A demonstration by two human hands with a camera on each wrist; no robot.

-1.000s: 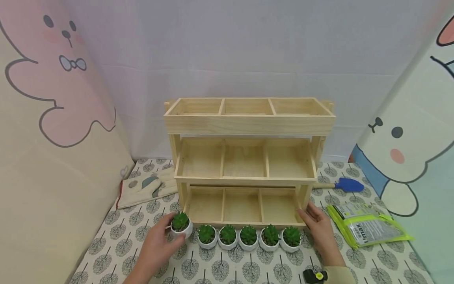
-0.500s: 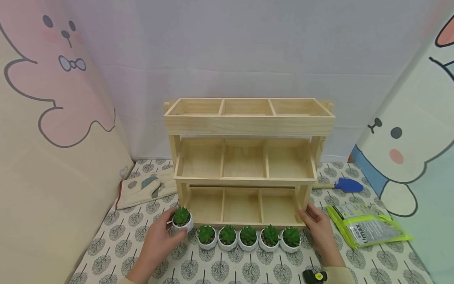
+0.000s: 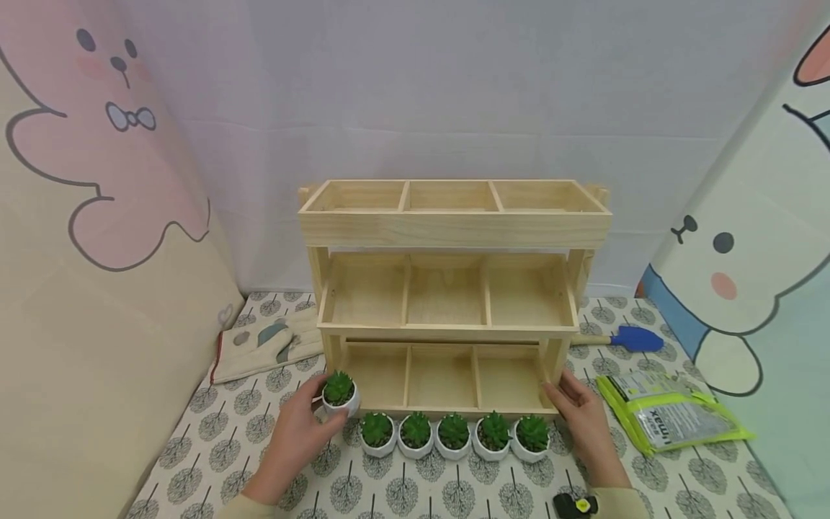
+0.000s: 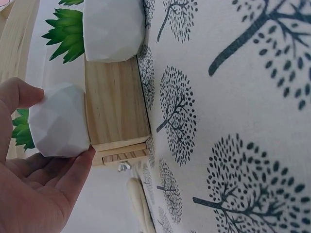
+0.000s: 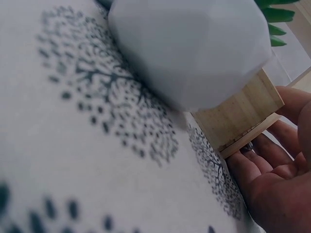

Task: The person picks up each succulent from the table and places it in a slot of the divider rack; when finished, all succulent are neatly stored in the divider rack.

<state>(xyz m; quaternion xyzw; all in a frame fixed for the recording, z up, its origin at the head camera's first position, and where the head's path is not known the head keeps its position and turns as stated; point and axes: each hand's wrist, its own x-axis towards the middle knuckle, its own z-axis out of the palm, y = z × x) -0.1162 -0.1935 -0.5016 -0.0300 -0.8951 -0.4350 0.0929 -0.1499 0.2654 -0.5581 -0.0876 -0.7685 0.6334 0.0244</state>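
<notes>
My left hand holds a small white faceted pot with a green artificial-looking succulent, thumb on one side and fingers on the other. That pot is raised to the front board's height at the left end of the wooden shelf's bottom tier, overlapping it in the head view. My right hand grips the right end of the three-tier wooden plant shelf, thumb at the front and fingers round the side. Several matching potted succulents stand in a row before the shelf.
Each tier has three compartments. A cream work glove lies left of the shelf. On the right are a blue hand trowel and a green-and-grey bag. Printed curtains surround the patterned tablecloth.
My left hand has carried the potted succulent slightly right and toward the bottom tier's left end. My right hand stays on the shelf, and the row of pots has not moved.
</notes>
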